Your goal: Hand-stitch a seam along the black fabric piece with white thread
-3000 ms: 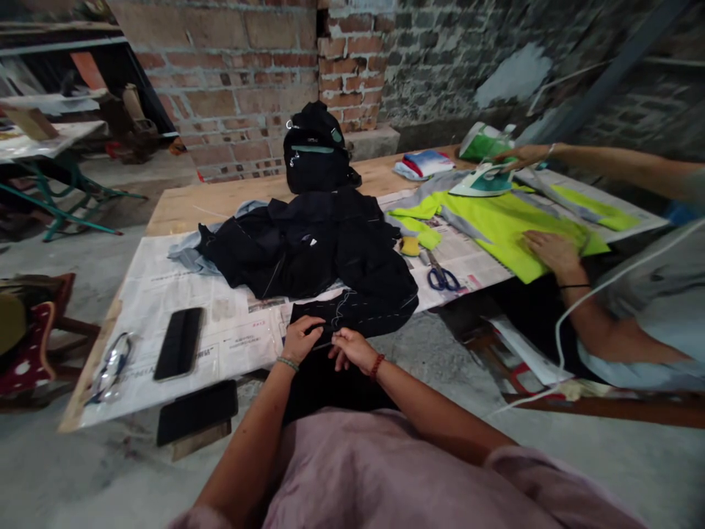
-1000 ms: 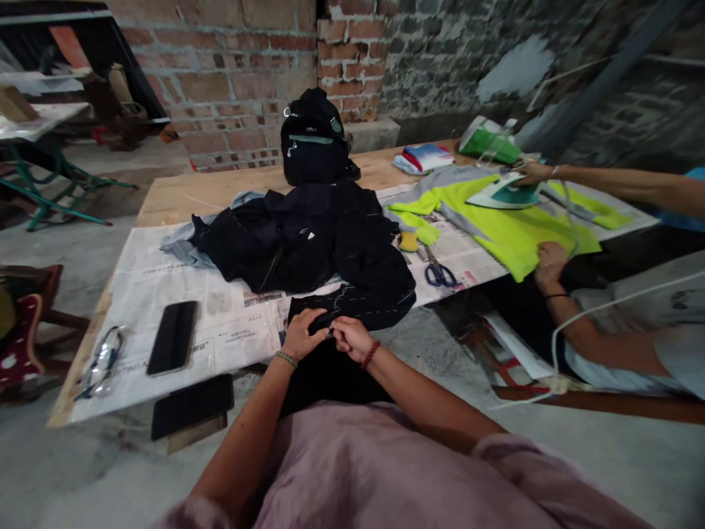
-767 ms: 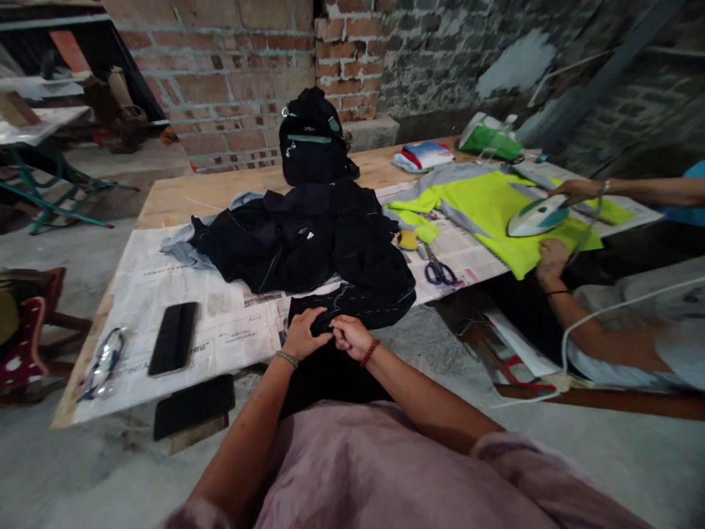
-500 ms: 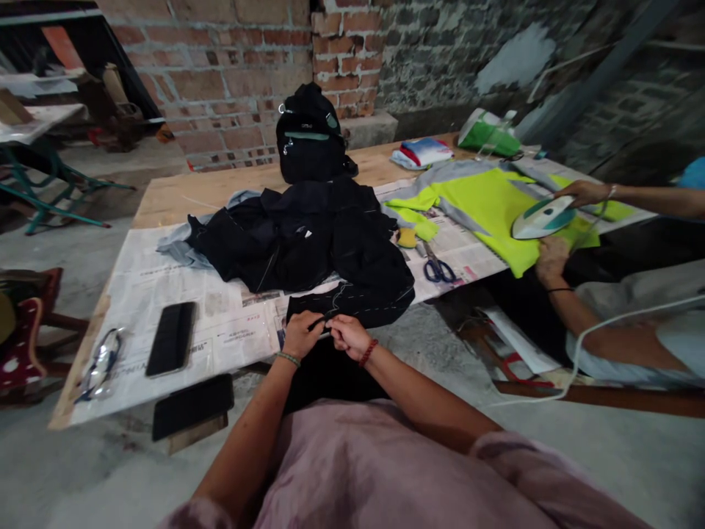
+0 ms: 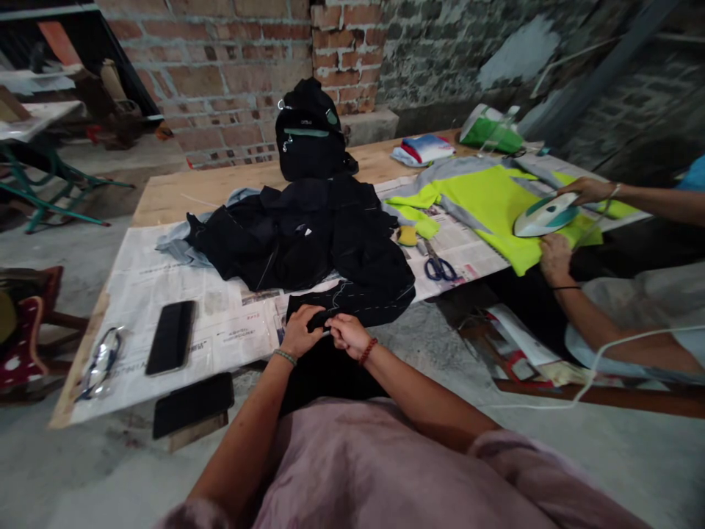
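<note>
A black garment (image 5: pixel 363 242) lies bunched across the table, and one part of it with dashed white stitches hangs at the front edge. My left hand (image 5: pixel 302 332) is closed on the near edge of this black cloth, fingers on top. Close beside it, my right hand (image 5: pixel 349 336) is closed in a pinch at the same edge, its fingertips almost meeting the left hand. Whatever the right fingers hold is too small to make out. A loose white thread (image 5: pixel 337 294) curls over the cloth just above both hands.
Blue-handled scissors (image 5: pixel 439 268) and a yellow sponge-like piece (image 5: pixel 407 236) lie right of the garment. Beyond them, a co-worker's hand moves an iron (image 5: pixel 545 214) on a yellow-green shirt (image 5: pixel 485 198). A phone (image 5: pixel 172 338), glasses (image 5: pixel 102 364) and a black backpack (image 5: pixel 309 136) are on the table.
My left hand has shifted slightly and its fingers now lie flatter over the cloth edge. My right hand stays almost in place. The co-worker's iron has moved slightly.
</note>
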{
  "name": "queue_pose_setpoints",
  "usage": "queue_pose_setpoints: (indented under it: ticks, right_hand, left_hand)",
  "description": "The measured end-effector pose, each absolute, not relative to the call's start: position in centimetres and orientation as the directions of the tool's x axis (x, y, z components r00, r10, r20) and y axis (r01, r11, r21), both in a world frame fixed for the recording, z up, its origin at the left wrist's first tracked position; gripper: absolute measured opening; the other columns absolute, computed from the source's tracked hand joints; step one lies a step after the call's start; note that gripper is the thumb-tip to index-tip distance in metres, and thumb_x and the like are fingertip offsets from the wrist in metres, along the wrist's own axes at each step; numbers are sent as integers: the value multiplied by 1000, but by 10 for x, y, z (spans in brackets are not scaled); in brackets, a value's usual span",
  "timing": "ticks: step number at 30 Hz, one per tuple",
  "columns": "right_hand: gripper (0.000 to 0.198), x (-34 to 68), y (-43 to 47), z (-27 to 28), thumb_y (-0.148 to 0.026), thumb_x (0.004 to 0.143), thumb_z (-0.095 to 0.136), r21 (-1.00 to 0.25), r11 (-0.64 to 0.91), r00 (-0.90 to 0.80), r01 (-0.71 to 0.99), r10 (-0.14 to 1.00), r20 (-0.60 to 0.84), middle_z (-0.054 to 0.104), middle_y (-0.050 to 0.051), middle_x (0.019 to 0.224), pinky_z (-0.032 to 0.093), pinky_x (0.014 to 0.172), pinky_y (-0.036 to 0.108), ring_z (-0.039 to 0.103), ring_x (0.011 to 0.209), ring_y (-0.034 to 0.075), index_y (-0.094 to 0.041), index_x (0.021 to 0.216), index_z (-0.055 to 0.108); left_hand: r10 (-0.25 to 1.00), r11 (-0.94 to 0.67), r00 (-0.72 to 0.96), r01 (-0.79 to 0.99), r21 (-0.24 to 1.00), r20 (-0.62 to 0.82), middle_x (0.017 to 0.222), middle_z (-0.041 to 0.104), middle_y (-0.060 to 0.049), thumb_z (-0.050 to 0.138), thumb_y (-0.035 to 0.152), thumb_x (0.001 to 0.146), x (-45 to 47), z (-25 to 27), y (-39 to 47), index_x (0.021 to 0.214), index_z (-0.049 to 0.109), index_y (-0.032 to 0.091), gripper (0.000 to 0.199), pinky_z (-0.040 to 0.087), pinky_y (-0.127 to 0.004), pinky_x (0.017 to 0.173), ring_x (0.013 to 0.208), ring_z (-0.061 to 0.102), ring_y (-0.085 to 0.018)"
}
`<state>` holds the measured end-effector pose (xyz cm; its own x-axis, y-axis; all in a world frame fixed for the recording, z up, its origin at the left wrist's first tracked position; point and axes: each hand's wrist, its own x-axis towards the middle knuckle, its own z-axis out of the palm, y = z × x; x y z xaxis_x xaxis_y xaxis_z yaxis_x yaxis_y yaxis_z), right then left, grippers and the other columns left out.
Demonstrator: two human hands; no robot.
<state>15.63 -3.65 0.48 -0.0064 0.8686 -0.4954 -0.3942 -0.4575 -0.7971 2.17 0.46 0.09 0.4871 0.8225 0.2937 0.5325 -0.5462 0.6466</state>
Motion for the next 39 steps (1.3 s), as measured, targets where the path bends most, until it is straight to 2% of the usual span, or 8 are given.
queue_pose_setpoints:
  ticks: [2, 6, 13, 17, 21, 25, 30, 39]
  right_hand:
    - [19, 156, -37, 4, -30, 63, 58, -799, -456, -3, -392, 869, -495, 35, -11, 33, 13, 29, 16, 20, 25, 0, -16, 63, 45]
    - [19, 156, -37, 1, -30, 62, 59, -805, -461, -1, -373, 868, -497, 34, -12, 33, 13, 29, 15, 19, 26, 0, -16, 65, 46]
    - [17, 155, -34, 1, -30, 64, 57, -809, -453, 12, -376, 870, -492, 32, -12, 33, 13, 29, 15, 19, 25, 0, -17, 65, 45]
    - [16, 156, -34, 1, -28, 65, 56, -798, -447, -6, -405, 874, -486, 35, -11, 34, 13, 29, 16, 20, 24, 1, -17, 64, 44]
    - [15, 157, -35, 1, -26, 66, 56, -791, -454, -14, -411, 870, -492, 34, -11, 33, 13, 30, 17, 20, 24, 1, -17, 64, 44]
    - [16, 159, -35, 4, -27, 66, 57, -771, -454, -67, -447, 876, -477, 34, -11, 33, 13, 31, 17, 20, 24, 1, -16, 66, 45]
    - [16, 161, -36, 5, -28, 67, 57, -751, -451, -109, -482, 881, -460, 36, -11, 35, 15, 31, 17, 22, 24, 2, -15, 69, 48]
    - [14, 155, -36, 3, -28, 67, 55, -824, -444, 16, -352, 877, -480, 33, -11, 33, 13, 30, 16, 19, 26, 1, -16, 68, 48]
  left_hand:
    - [825, -549, 475, 543, 635, 307, 97, 59, -3, 57, 14, 66, 23, -1, 5, 101, 57, 22, 36, 42, -30, 81, 93, 54, -17]
    - [840, -535, 431, 559, 634, 329, 84, 62, -2, 53, 23, 76, 25, -8, 7, 86, 63, 21, 14, 43, -28, 74, 82, 57, -14]
    - [844, -527, 424, 539, 657, 329, 79, 64, -3, 53, 25, 77, 24, -12, 8, 82, 64, 20, 13, 43, -28, 71, 77, 58, -14]
    - [828, -546, 465, 538, 642, 314, 91, 62, -2, 56, 16, 69, 22, -8, 7, 96, 60, 22, 27, 42, -28, 78, 86, 56, -15]
    - [800, -592, 521, 607, 530, 297, 103, 57, -5, 61, 18, 63, 25, -6, 3, 103, 55, 22, 40, 39, -31, 81, 98, 52, -19]
    - [796, -604, 526, 655, 454, 301, 106, 56, -7, 62, 23, 66, 28, -8, 2, 104, 55, 21, 38, 38, -32, 80, 101, 50, -22]
    - [814, -579, 468, 610, 540, 344, 94, 61, -4, 53, 18, 74, 26, -14, 5, 95, 59, 22, 23, 40, -29, 75, 90, 56, -16]
    - [856, -516, 351, 546, 660, 379, 79, 63, -3, 52, 25, 77, 27, -13, 7, 81, 64, 20, 13, 45, -27, 72, 77, 58, -13]
